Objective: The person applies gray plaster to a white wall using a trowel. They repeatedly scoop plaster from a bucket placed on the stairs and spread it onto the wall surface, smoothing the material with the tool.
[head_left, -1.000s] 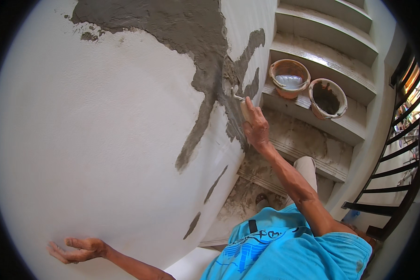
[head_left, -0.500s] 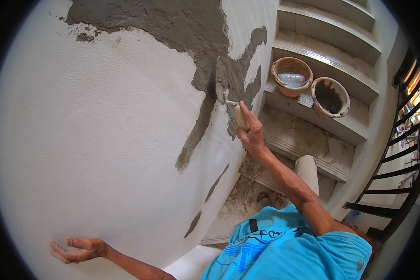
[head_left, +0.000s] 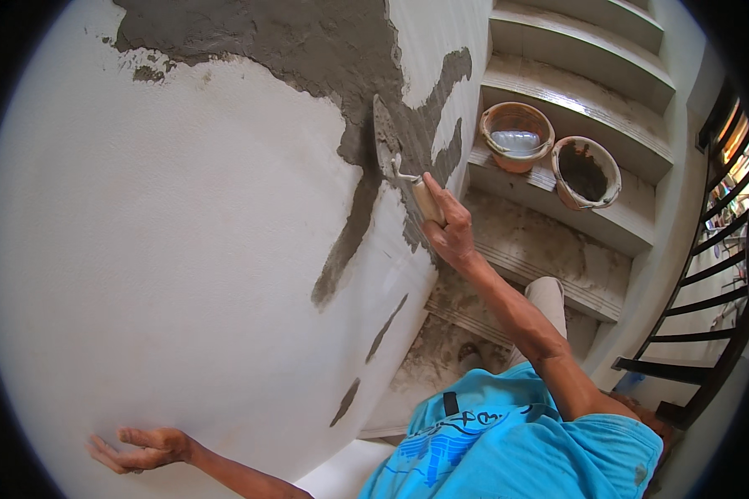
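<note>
My right hand (head_left: 449,224) grips the handle of a metal plastering trowel (head_left: 385,133), its long blade laid against wet grey mortar (head_left: 291,41) on a white wall (head_left: 166,249). The mortar spreads across the upper wall, with streaks and smears running down toward the stairs. My left hand (head_left: 141,449) is at the lower left beside the wall, fingers loosely curved and apart with nothing in them; whether it touches the wall I cannot tell.
Two stained buckets stand on a stair step at right: one (head_left: 516,160) holds a clear plastic container, the other (head_left: 585,173) dark mortar. Dusty white steps (head_left: 541,233) rise beside the wall. A dark railing (head_left: 707,301) curves along the far right. My leg and foot rest on the lower steps.
My right hand has moved left and slightly up with the trowel; more of the blade now shows, lying further left on the mortar. My left hand has barely moved.
</note>
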